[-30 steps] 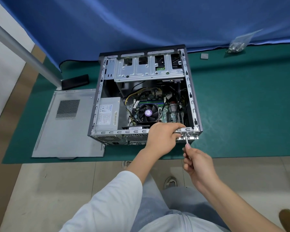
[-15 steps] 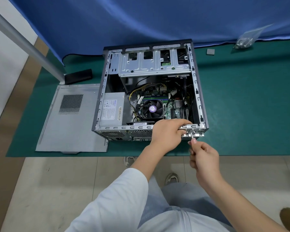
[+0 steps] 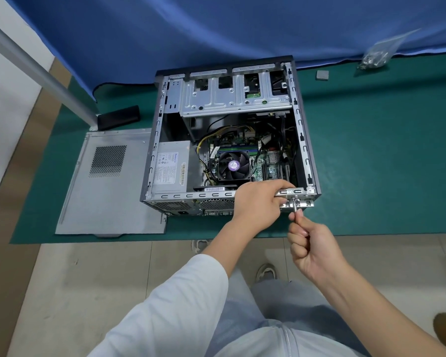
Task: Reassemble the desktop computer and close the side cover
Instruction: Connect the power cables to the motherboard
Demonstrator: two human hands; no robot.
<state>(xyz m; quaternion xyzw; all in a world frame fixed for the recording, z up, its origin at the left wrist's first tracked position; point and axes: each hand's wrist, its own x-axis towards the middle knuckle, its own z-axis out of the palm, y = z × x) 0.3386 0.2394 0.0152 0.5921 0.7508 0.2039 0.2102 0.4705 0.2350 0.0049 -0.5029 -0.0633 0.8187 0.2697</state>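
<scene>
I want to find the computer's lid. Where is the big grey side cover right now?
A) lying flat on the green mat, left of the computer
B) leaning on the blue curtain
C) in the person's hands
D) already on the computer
A: the side cover lies flat on the green mat left of the open computer case, while the left hand grips the case and the right hand holds a screwdriver.

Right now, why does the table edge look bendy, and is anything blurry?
Head view: the wide-angle lens curves the green mat; the computer case and both hands look sharp; the screw bag far off is slightly soft; light is even, without harsh glare.
</scene>
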